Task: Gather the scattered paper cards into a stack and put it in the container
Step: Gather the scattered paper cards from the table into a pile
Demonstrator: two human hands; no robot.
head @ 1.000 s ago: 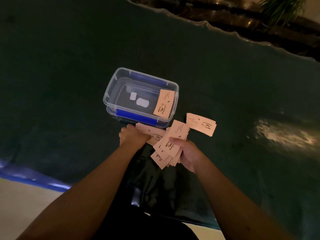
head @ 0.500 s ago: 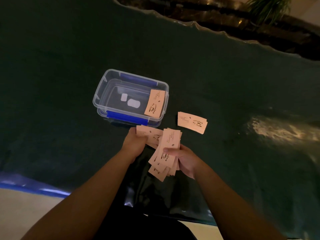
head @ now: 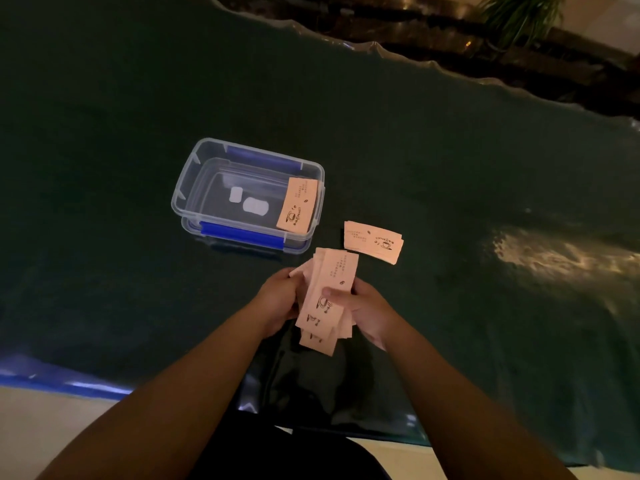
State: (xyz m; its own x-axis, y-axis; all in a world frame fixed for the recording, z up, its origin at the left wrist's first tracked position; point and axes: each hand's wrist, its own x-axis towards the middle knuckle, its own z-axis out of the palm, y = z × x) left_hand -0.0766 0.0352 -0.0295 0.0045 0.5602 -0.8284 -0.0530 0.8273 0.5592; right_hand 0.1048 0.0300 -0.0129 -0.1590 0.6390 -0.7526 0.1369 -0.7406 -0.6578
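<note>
Both hands, left hand (head: 280, 299) and right hand (head: 363, 310), fingers closed on a loosely fanned stack of paper cards (head: 327, 299), light, thin, slippery, best pinched at long edges; loose cards (head: 374, 241) just beyond fingertips, container (head: 249, 195) ahead-left, open cloth (head: 450, 168) around.

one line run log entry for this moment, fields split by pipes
left hand and right hand: holding card bundle | loose card: on cloth beside container | one card leaning inside container
</note>
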